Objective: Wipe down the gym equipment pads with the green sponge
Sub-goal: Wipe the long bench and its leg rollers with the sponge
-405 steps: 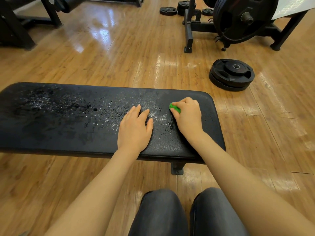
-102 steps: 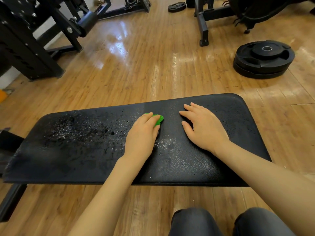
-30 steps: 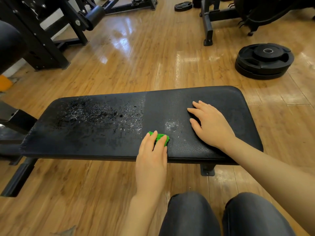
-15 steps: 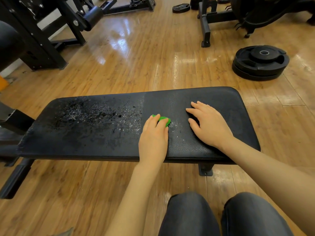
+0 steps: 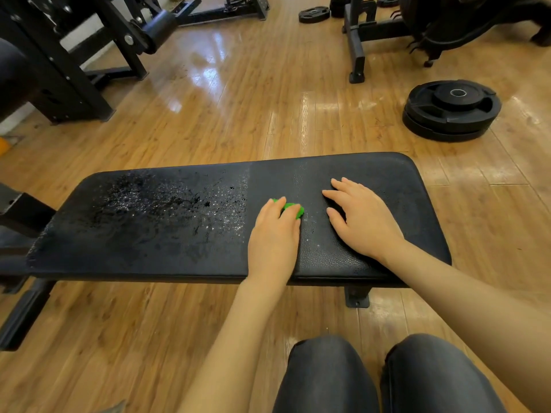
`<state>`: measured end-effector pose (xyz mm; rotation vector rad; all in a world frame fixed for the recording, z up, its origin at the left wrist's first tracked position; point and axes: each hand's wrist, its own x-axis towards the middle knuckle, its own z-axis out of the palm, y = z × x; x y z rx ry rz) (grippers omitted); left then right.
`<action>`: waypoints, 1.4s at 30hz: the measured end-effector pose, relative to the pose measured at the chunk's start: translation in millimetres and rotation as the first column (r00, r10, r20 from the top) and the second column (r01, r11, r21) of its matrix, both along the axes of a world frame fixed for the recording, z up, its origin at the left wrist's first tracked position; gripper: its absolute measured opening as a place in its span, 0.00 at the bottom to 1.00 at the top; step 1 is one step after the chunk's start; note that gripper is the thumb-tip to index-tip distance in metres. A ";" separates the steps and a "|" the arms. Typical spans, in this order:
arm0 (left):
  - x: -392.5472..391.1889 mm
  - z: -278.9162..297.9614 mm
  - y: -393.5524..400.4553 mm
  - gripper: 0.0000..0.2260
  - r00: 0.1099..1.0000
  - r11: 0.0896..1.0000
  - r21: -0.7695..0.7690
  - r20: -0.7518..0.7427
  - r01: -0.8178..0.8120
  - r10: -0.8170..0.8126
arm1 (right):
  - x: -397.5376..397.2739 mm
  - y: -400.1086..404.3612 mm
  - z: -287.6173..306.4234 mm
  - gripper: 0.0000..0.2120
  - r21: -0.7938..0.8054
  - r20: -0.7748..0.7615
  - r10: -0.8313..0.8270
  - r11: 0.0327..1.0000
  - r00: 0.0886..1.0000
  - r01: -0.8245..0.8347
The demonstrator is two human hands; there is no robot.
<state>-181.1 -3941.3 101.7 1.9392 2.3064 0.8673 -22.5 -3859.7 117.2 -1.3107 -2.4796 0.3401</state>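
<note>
1. My left hand (image 5: pixel 272 236) covers the green sponge (image 5: pixel 293 210), its fingers lying over the top and pressing it onto the bench pad (image 5: pixel 372 171); only a green edge shows past the fingertips, so I cannot tell whether they curl under it.
2. My right hand (image 5: pixel 362 220) lies flat and relaxed on the pad just right of the sponge, gripping nothing, bracing.
3. To wipe well, I judge I should keep even downward pressure and sweep in overlapping lanes leftward from my fingers, into the droplets (image 5: pixel 167 201).
4. The pad is black pebbled vinyl, a rounded rectangle: matte right of my fingers, beaded and glistening left of them. The sponge looks nubbly and soft.
</note>
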 end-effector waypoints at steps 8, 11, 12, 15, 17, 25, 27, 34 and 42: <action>6.8 0.1 -16.2 0.11 1.000 0.999 0.040 -0.012 -0.006 0.006 | 0.3 -0.4 0.1 0.20 0.005 0.006 0.001 1.000 1.000 -0.001; 14.4 -3.8 -45.0 0.12 1.000 0.998 0.070 -0.003 -0.006 0.007 | -0.1 -0.1 -0.5 0.20 0.008 0.012 0.003 1.000 1.000 -0.003; 16.9 -5.2 -52.0 0.12 1.000 0.998 0.067 -0.006 -0.012 0.012 | 0.1 0.1 -0.7 0.20 0.009 0.008 0.001 1.000 1.000 -0.001; 19.8 -6.6 -59.6 0.13 0.999 0.998 0.065 -0.028 -0.021 0.023 | 0.2 0.5 -1.0 0.20 0.009 0.004 0.000 1.000 1.000 0.000; 16.9 -6.0 -49.2 0.11 0.999 0.998 0.069 -0.035 -0.010 0.012 | 0.4 1.1 -1.9 0.20 0.012 0.004 -0.001 1.000 1.000 0.001; 7.1 1.4 27.1 0.11 0.999 0.999 -0.040 0.032 -0.032 0.033 | 0.3 2.1 -2.4 0.19 0.016 -0.002 0.003 1.000 1.000 -0.003; 10.1 1.0 19.4 0.10 1.000 1.000 -0.009 0.012 -0.025 0.026 | 0.5 2.0 -2.7 0.19 0.016 -0.007 0.005 1.000 1.000 -0.005; 41.6 -6.2 -55.0 0.13 0.999 0.998 0.054 -0.019 0.042 -0.041 | 1.0 2.1 -2.9 0.19 0.016 -0.018 0.009 1.000 1.000 -0.009; 29.3 -4.0 -11.9 0.11 1.000 0.998 0.068 -0.024 0.002 -0.001 | 0.9 2.5 -4.0 0.20 0.013 -0.019 0.007 1.000 1.000 -0.007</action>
